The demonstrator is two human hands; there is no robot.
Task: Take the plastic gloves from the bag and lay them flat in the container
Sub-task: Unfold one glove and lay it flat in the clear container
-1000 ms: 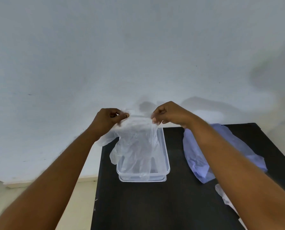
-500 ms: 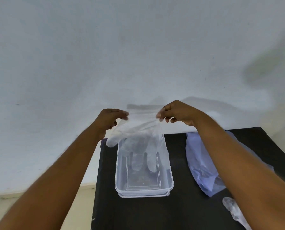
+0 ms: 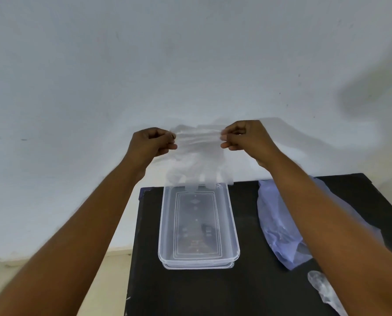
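Observation:
A thin clear plastic glove [image 3: 198, 156] hangs in the air, stretched by its cuff between my left hand [image 3: 152, 142] and my right hand [image 3: 245, 137]. Both hands pinch the cuff's corners. The glove's fingers point down, and their tips hang just above the far rim of the clear rectangular container [image 3: 233, 226]. The container stands on the black table [image 3: 190, 290] and looks to hold nothing. A pale blue plastic bag [image 3: 279, 226] lies to the right of the container, partly hidden by my right forearm.
Another crumpled clear glove [image 3: 325, 290] lies on the table at the near right. A white wall [image 3: 190, 65] rises directly behind the table. The table's left edge drops to a beige floor [image 3: 112, 265].
Both hands have risen and drawn further apart, lifting the glove from inside the container until its fingers hang above the far rim. The container's floor now shows bare.

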